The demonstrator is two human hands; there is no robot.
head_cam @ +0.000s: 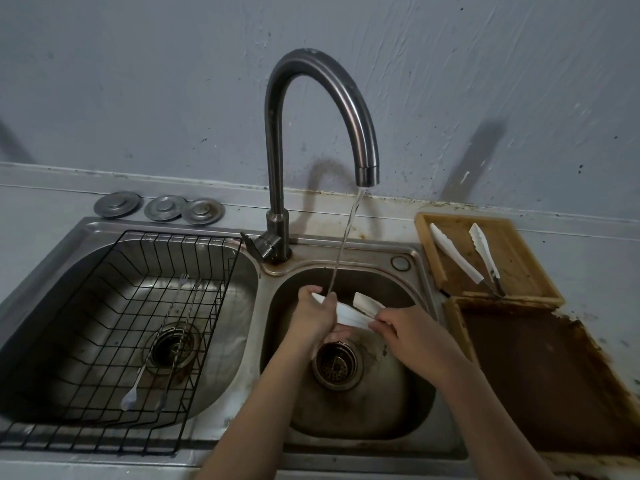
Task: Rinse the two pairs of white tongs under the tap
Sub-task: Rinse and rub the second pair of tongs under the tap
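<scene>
Water runs in a thin stream from the curved steel tap [349, 109] into the right sink basin [408, 410]. I hold one pair of white tongs [349, 311] over this basin, right where the stream lands. My left hand [313, 318] wraps around one white arm near its tip. My right hand [412, 336] grips the tongs at the handle end. The second pair of white tongs [467, 259] lies spread open on the wooden tray [519, 268] to the right of the sink.
A black wire rack [104, 341] sits in the left basin with a spoon [138, 382] and other thin utensils on it. Three metal sink stoppers [162, 207] lie behind that basin. A dark brown board [554, 375] lies at the right. The drain strainer [337, 365] is below my hands.
</scene>
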